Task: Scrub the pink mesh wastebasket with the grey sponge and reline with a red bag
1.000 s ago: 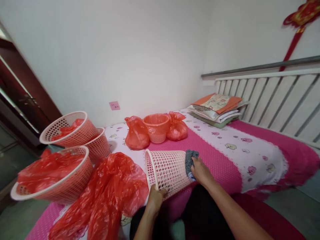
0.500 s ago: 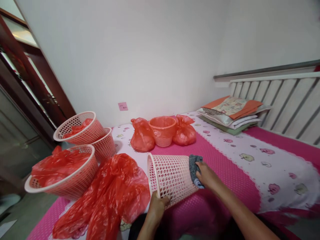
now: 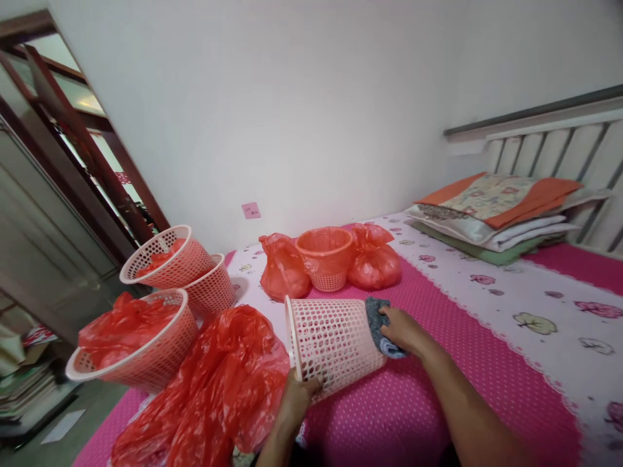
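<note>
A pale pink plastic basket (image 3: 335,344) with a perforated wall lies tipped on its side in front of me, its mouth facing left. My left hand (image 3: 298,399) is closed around the rim at the lower left. At the basket's base, my right hand (image 3: 402,329) grips a grey cloth (image 3: 377,318) and presses it against the bottom; a bluish fold shows under the fingers. Loose red plastic bags (image 3: 219,389) lie on the bed just left of the basket.
Pink baskets (image 3: 141,363) with red bags inside stand at the left, one resting on another basket (image 3: 214,292). By the wall, a bag-lined basket (image 3: 328,281) sits between two knotted red bags (image 3: 287,272) (image 3: 374,266). Folded bedding (image 3: 496,207) is stacked at the right.
The view has shifted a little, showing more of the doorway side. Both hands keep their hold on basket and cloth, with only slight movement.
</note>
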The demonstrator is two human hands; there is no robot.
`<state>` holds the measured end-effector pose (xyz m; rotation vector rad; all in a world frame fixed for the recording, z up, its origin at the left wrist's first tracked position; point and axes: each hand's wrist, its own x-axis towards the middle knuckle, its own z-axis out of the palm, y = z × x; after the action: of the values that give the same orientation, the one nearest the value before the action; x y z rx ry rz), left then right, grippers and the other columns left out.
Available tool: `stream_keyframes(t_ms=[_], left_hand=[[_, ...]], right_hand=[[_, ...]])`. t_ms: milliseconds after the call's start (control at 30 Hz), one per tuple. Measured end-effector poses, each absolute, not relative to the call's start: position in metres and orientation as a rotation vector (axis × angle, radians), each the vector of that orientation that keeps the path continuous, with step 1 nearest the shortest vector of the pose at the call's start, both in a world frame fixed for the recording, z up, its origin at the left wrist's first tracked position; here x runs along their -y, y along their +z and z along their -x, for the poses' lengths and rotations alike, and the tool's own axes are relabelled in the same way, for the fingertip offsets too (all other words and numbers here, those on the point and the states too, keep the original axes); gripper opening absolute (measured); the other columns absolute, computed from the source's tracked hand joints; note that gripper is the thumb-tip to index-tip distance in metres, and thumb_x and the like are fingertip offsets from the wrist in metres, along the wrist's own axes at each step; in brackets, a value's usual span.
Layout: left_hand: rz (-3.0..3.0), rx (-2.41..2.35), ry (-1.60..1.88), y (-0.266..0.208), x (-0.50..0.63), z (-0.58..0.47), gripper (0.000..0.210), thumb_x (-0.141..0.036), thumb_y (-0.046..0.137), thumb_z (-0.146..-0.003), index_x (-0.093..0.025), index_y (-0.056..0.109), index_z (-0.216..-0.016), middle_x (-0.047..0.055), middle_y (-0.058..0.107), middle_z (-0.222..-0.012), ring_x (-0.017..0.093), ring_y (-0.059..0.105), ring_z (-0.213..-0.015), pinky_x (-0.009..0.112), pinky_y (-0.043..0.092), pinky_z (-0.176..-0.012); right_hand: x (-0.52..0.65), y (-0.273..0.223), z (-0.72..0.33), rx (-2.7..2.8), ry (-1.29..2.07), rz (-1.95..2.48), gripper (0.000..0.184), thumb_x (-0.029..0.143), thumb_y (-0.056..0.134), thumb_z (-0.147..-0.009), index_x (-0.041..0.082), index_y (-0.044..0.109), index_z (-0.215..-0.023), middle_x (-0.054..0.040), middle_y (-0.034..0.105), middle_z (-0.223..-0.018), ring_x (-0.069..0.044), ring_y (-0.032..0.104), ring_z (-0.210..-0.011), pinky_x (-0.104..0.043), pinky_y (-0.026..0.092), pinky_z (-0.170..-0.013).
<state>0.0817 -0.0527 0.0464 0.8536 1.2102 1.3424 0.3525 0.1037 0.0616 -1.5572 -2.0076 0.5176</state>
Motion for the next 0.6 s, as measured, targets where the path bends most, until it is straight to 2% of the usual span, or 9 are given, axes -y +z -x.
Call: stream_keyframes(t_ms=[67, 133, 200, 233, 300, 367, 400, 500, 600], left_hand=[[-0.847, -1.241, 1.337, 0.041, 0.055, -0.079, 0.050, -0.043, 0.100, -0.046, -0.013, 0.079, -0.080, 0.010, 0.080, -0.080, 0.024, 0.074, -0.075, 0.035, 0.058, -0.077], [-0.870, -1.245, 1.323, 0.040, 0.060, -0.079, 0.052, -0.047, 0.099, -0.049, -0.013, 0.081, -0.084, 0.012, 0.082, -0.085, 0.026, 0.075, -0.081, 0.037, 0.059, -0.083], [-0.930, -1.216, 1.295, 0.042, 0.065, -0.082, 0.052, -0.049, 0.097, -0.056, -0.013, 0.082, -0.090, 0.014, 0.083, -0.094, 0.029, 0.077, -0.090, 0.041, 0.058, -0.091], [-0.962, -1.198, 1.279, 0.045, 0.068, -0.083, 0.051, -0.049, 0.096, -0.059, -0.014, 0.082, -0.093, 0.015, 0.083, -0.099, 0.030, 0.077, -0.094, 0.042, 0.058, -0.094], [-1.003, -1.182, 1.274, 0.053, 0.073, -0.085, 0.054, -0.047, 0.096, -0.060, -0.015, 0.081, -0.100, 0.016, 0.082, -0.105, 0.033, 0.076, -0.100, 0.045, 0.057, -0.098], [-0.999, -1.219, 1.303, 0.063, 0.075, -0.085, 0.058, -0.045, 0.096, -0.060, -0.015, 0.079, -0.106, 0.017, 0.082, -0.110, 0.035, 0.076, -0.103, 0.046, 0.058, -0.098], [-0.985, -1.256, 1.336, 0.069, 0.074, -0.084, 0.060, -0.044, 0.097, -0.059, -0.016, 0.078, -0.109, 0.017, 0.081, -0.113, 0.035, 0.076, -0.103, 0.045, 0.059, -0.096], [-0.958, -1.348, 1.461, 0.090, 0.063, -0.081, 0.059, -0.042, 0.095, -0.061, -0.016, 0.076, -0.109, 0.016, 0.080, -0.113, 0.031, 0.075, -0.101, 0.039, 0.059, -0.090], [-0.934, -1.367, 1.519, 0.106, 0.044, -0.083, 0.051, -0.043, 0.092, -0.063, -0.013, 0.075, -0.101, 0.011, 0.080, -0.092, 0.024, 0.074, -0.083, 0.032, 0.057, -0.077]], right_hand=[[-0.100, 0.051, -0.367, 2.009, 0.579, 1.599, 0.025, 0.005, 0.063, -0.065, 0.019, 0.075, -0.082, -0.0043, 0.077, -0.080, -0.019, 0.069, -0.071, -0.026, 0.043, -0.064], [-0.098, 0.042, -0.380, 2.004, 0.623, 1.670, 0.017, 0.004, 0.064, -0.061, 0.020, 0.069, -0.065, -0.0002, 0.069, -0.060, -0.016, 0.062, -0.055, -0.026, 0.038, -0.056], [-0.102, 0.037, -0.390, 1.964, 0.599, 1.739, 0.015, 0.005, 0.064, -0.060, 0.019, 0.068, -0.062, -0.0004, 0.064, -0.054, -0.016, 0.059, -0.050, -0.026, 0.035, -0.053], [-0.105, 0.038, -0.393, 1.932, 0.564, 1.764, 0.015, 0.006, 0.064, -0.062, 0.019, 0.070, -0.067, -0.0026, 0.067, -0.058, -0.017, 0.060, -0.053, -0.027, 0.036, -0.055], [-0.112, 0.042, -0.397, 1.852, 0.463, 1.783, 0.026, 0.011, 0.063, -0.070, 0.017, 0.077, -0.092, -0.0101, 0.075, -0.081, -0.021, 0.068, -0.069, -0.029, 0.042, -0.062], [-0.118, 0.050, -0.397, 1.745, 0.368, 1.709, 0.041, 0.018, 0.060, -0.077, 0.017, 0.074, -0.116, -0.0159, 0.076, -0.107, -0.025, 0.071, -0.090, -0.033, 0.049, -0.074], [-0.119, 0.054, -0.396, 1.676, 0.354, 1.645, 0.045, 0.021, 0.059, -0.079, 0.017, 0.073, -0.122, -0.0164, 0.075, -0.114, -0.027, 0.071, -0.097, -0.035, 0.051, -0.080], [-0.115, 0.064, -0.390, 1.439, 0.505, 1.431, 0.046, 0.027, 0.059, -0.077, 0.019, 0.076, -0.119, -0.0119, 0.078, -0.108, -0.026, 0.072, -0.093, -0.038, 0.055, -0.083], [-0.108, 0.069, -0.384, 1.233, 0.767, 1.279, 0.048, 0.028, 0.059, -0.069, 0.020, 0.079, -0.112, -0.0075, 0.080, -0.096, -0.023, 0.072, -0.079, -0.035, 0.057, -0.073]])
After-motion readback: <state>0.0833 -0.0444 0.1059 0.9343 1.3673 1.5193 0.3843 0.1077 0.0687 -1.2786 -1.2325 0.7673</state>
